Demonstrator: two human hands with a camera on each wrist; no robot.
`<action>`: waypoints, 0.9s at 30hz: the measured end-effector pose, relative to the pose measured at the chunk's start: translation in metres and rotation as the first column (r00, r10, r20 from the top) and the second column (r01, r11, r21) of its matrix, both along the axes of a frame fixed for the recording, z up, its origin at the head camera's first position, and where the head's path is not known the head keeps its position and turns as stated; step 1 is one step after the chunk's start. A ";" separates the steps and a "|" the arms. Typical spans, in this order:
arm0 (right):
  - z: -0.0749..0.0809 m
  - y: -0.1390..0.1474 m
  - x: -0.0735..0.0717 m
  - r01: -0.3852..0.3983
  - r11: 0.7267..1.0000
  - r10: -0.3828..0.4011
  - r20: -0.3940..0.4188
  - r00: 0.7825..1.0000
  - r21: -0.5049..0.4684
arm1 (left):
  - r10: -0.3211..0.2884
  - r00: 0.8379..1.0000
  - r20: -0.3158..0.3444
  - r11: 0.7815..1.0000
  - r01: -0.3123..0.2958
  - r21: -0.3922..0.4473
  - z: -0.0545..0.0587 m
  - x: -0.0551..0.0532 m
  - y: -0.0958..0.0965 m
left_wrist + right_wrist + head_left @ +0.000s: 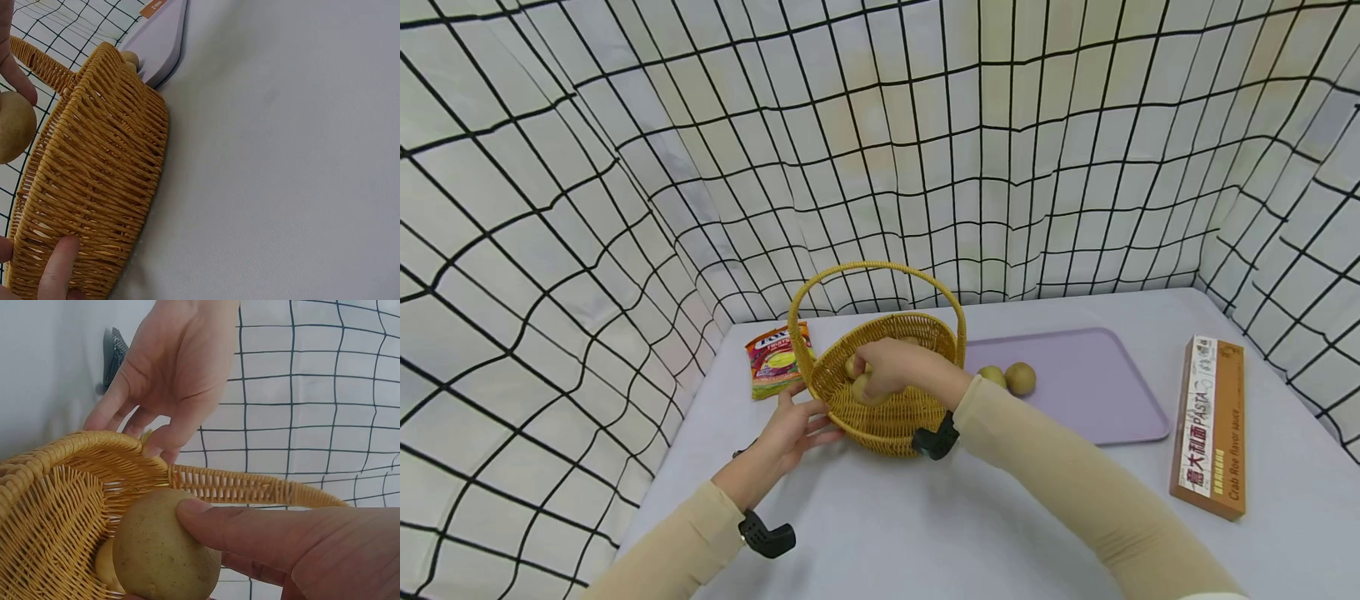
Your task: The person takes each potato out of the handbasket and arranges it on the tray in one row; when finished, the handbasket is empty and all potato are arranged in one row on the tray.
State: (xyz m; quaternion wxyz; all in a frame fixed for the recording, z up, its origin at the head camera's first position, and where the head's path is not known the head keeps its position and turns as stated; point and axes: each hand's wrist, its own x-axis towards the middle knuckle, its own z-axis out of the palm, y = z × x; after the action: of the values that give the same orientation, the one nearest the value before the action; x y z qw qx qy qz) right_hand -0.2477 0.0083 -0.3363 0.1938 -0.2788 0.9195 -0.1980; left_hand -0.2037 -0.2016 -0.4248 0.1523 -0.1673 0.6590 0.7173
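A yellow wicker basket [880, 439] with a tall arched handle stands on the table. Over its opening my right hand [895, 365] holds a potato [164, 547] between thumb and fingers. My left hand [795, 431] grips the basket's left rim, thumb at the edge and fingers against the woven outside. Inside the basket lies another potato [107, 565], partly hidden behind the held one. Two potatoes, one nearer [1020, 378] and one partly behind the right arm [992, 375], lie on a lilac tray [1082, 392] to the right.
Behind the basket's left side lies a red and yellow fruit candy bag [775, 362]. An orange pasta box [1212, 425] is at the table's right side. Black netting over white sheets [925, 167] walls the table at the back and both sides.
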 end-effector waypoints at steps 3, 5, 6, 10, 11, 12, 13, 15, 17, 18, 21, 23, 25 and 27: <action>0.005 0.006 0.007 -0.009 1.000 0.009 -0.015 1.000 -0.017 | -0.001 1.000 -0.004 1.000 0.001 -0.003 -0.001 0.000 0.000; 0.008 0.012 0.012 -0.009 0.999 0.009 -0.008 1.000 -0.039 | 0.000 1.000 0.002 1.000 0.000 -0.003 0.000 0.000 0.001; 0.009 0.015 0.014 -0.009 0.999 0.009 -0.011 1.000 -0.045 | -0.002 1.000 0.003 1.000 0.002 -0.003 0.000 0.001 0.001; 0.012 0.027 0.020 -0.019 0.996 0.016 -0.029 0.999 -0.085 | -0.001 1.000 0.003 1.000 0.001 0.004 0.000 0.001 0.001; 0.012 0.030 0.021 -0.026 0.995 0.023 -0.038 0.999 -0.096 | 0.004 1.000 0.001 1.000 -0.004 0.004 0.000 0.001 0.001; 0.013 0.033 0.022 -0.030 0.994 0.026 -0.044 0.999 -0.107 | 0.005 1.000 -0.001 1.000 -0.005 0.003 0.001 0.001 0.001; 0.013 0.036 0.023 -0.034 0.993 0.029 -0.048 0.998 -0.113 | 0.007 1.000 -0.003 1.000 -0.007 0.003 0.001 0.001 0.000; 0.014 0.043 0.024 -0.041 0.992 0.033 -0.069 0.997 -0.120 | 0.007 1.000 -0.006 1.000 -0.007 0.000 0.001 0.001 0.000; 0.015 0.051 0.025 -0.044 0.991 0.033 -0.084 0.996 -0.125 | 0.004 1.000 -0.009 1.000 -0.004 -0.001 0.001 0.001 0.000; 0.016 0.055 0.026 -0.045 0.991 0.033 -0.096 0.995 -0.128 | 0.002 1.000 -0.009 1.000 -0.002 -0.001 0.000 0.001 0.000; 0.018 0.070 0.029 -0.046 0.988 0.030 -0.109 0.994 -0.146 | 0.002 1.000 -0.009 1.000 -0.002 0.003 -0.001 0.001 0.000; 0.022 0.080 0.032 -0.035 0.989 0.019 -0.107 0.994 -0.147 | 0.004 1.000 -0.007 1.000 -0.004 0.002 -0.001 0.001 -0.001; 0.026 0.090 0.035 -0.025 0.989 0.009 -0.107 0.994 -0.148 | 0.006 1.000 -0.007 1.000 -0.006 0.001 0.000 0.001 -0.001; 0.030 0.099 0.036 -0.005 0.989 -0.010 -0.102 0.995 -0.146 | 0.006 1.000 -0.008 1.000 -0.006 -0.001 0.000 0.002 -0.001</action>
State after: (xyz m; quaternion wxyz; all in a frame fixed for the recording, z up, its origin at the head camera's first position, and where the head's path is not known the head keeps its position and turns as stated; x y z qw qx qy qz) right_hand -0.2120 0.1077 -0.3061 0.1249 -0.3008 0.9117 -0.2504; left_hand -0.2021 -0.2024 -0.4248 0.1473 -0.1666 0.6594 0.7182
